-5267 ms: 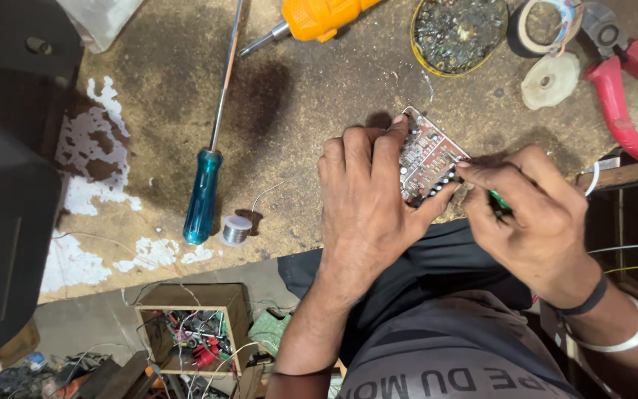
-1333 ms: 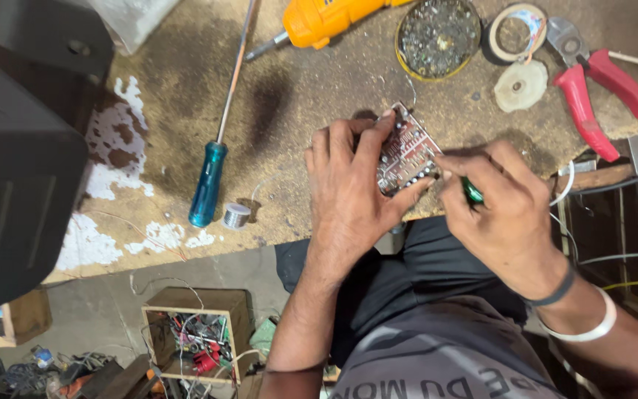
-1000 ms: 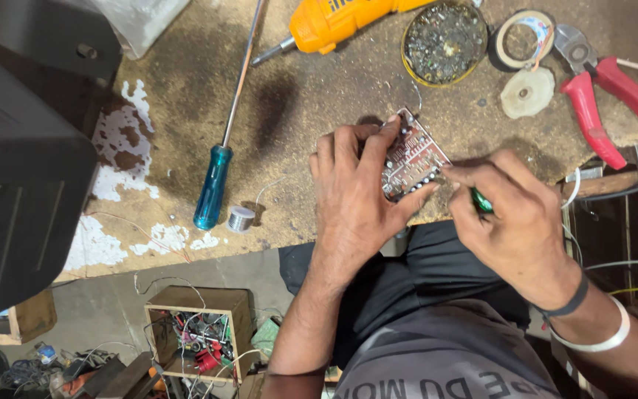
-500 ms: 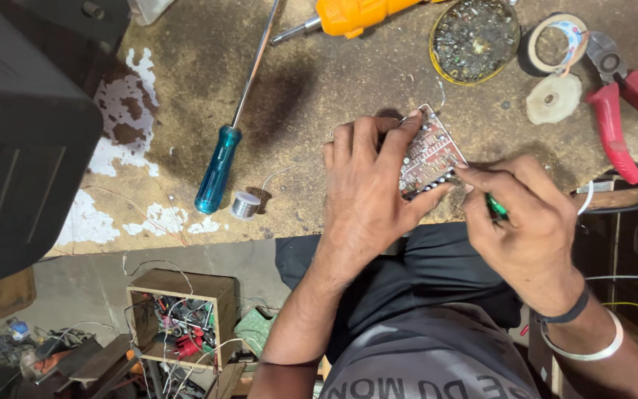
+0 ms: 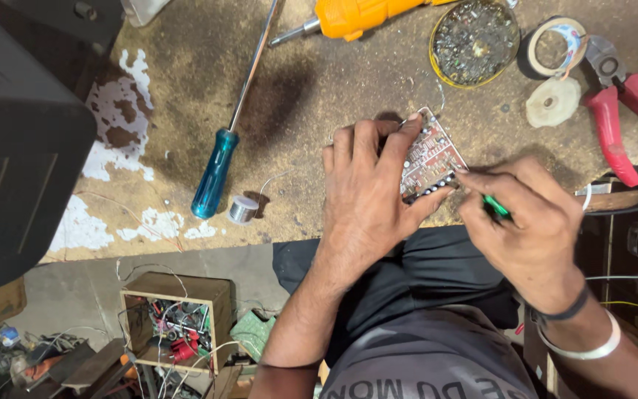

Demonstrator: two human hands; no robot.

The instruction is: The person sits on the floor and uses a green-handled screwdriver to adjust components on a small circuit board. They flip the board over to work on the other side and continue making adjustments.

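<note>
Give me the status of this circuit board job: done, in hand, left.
Done: tools are laid out on the bench, the screwdriver and solder spool lying unused. In hand: the left hand steadies the board while the right hand holds a green tool at its edge. Left: cannot tell; the board's condition is too small to judge.

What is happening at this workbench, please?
A person holds a small red circuit board on edge against the worn bench with the left hand. The right hand grips a thin green-handled tool, its tip at the board's lower edge. A blue-handled screwdriver, a solder spool and red pliers lie unused nearby.
</note>
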